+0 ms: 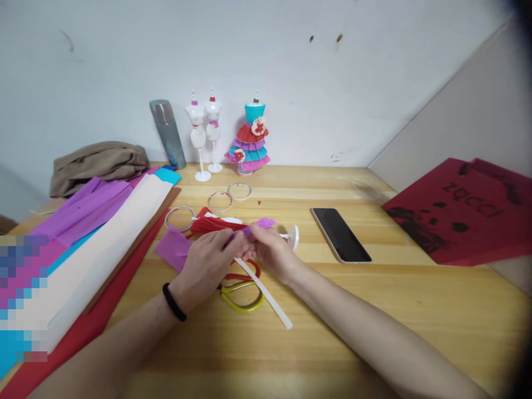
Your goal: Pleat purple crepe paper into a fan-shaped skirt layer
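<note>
Both my hands meet over the table with a strip of purple crepe paper [172, 247] pinched between their fingers. My left hand [210, 257] grips it on the near left, and one end spreads out flat beside that wrist. The other end shows above the fingers of my right hand [272, 252], closed on the same strip. Just behind the hands lies a mini dress form with a red pleated paper skirt [214, 223]; its round white base [293, 238] pokes out to the right. Under my hands are scissors [243, 299] with loop handles and a narrow white strip [270, 302].
Crepe paper sheets [112, 227] are stacked on the left. Two bare dress forms [198, 136], a dressed form [252, 141] and a bottle [168, 133] stand at the wall. Metal rings [240, 192] lie mid-table. A phone [341, 235] and red bag [461, 216] are on the right.
</note>
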Available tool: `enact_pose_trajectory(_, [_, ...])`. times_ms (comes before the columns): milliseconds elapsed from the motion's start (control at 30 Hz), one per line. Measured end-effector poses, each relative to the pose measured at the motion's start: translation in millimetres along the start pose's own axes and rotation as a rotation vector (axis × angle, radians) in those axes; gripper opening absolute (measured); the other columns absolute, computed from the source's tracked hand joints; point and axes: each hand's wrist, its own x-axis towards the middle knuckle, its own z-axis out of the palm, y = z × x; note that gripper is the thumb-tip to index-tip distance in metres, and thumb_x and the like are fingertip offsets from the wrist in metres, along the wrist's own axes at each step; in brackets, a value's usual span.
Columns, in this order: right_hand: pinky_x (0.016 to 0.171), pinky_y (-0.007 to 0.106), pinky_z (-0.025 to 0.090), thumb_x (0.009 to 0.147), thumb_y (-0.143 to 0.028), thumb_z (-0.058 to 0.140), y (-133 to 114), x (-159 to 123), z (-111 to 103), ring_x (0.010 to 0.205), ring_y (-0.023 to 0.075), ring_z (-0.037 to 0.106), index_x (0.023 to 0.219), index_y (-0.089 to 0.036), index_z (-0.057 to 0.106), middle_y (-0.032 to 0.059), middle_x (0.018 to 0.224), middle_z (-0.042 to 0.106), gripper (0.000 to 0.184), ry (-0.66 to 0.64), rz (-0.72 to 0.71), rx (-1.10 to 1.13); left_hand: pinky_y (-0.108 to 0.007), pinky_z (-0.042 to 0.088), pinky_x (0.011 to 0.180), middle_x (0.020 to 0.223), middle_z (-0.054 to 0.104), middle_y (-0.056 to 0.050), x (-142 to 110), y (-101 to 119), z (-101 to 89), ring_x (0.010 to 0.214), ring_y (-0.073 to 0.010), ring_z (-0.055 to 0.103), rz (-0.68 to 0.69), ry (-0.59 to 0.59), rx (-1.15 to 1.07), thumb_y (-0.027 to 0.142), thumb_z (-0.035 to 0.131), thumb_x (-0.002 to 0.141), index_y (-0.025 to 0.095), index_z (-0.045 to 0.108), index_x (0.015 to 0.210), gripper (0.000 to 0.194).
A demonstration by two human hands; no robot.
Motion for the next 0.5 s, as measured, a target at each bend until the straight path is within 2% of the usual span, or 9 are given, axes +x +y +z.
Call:
enact_pose_trajectory(100, [0.056, 0.022, 0.048, 0.057, -0.049, 0.082, -0.3, -2.1, 1.5, 0.054, 0.0115, 0.061, 0.065, -0.012, 0.071, 0.0053, 0.057, 0.068, 0.039, 0.024, -0.004, -0.118, -0.027, 0.051, 0.064, 0.089, 0.066, -0.007, -0.5, -0.7, 0.3, 0.075, -0.0173, 0.064, -0.026, 0.021, -0.053, 0.01, 0.045, 0.089, 0.015, 0.062, 0.103, 0.023])
enact_pose_trajectory(200, [0.056, 0.021, 0.048, 0.055, -0.048, 0.083, 1.2, -2.3, 2.1, 0.053, 0.0105, 0.061, 0.064, -0.012, 0.072, 0.0043, 0.055, 0.067, 0.039, 0.057, 0.004, -0.147, -0.023, 0.048, 0.058, 0.087, 0.067, -0.005, -0.6, -0.6, 0.7, 0.069, -0.0141, 0.064, -0.069, 0.044, -0.109, 0.007, 0.043, 0.088, 0.016, 0.063, 0.097, 0.023])
enact_pose_trajectory(367, [0.054, 0.021, 0.047, 0.058, -0.052, 0.08, 2.9, -1.0, 2.6, 0.052, 0.0097, 0.061, 0.064, -0.011, 0.072, 0.0046, 0.055, 0.068, 0.042, 0.066, -0.014, -0.127, -0.023, 0.048, 0.057, 0.088, 0.069, -0.006, 0.5, 0.9, 1.0, 0.068, -0.0141, 0.065, -0.083, 0.071, -0.103, 0.012, 0.046, 0.089, 0.014, 0.063, 0.093, 0.018])
enact_pose_trajectory(500, [0.054, 0.02, 0.046, 0.061, -0.051, 0.078, 2.6, -1.1, 3.2, 0.052, 0.0096, 0.062, 0.062, -0.012, 0.07, 0.0045, 0.056, 0.068, 0.04, 0.063, -0.019, -0.102, -0.024, 0.05, 0.058, 0.086, 0.068, -0.007, 0.5, 1.5, 0.6, 0.069, -0.015, 0.065, -0.065, 0.08, -0.115, 0.009, 0.045, 0.088, 0.014, 0.063, 0.094, 0.02])
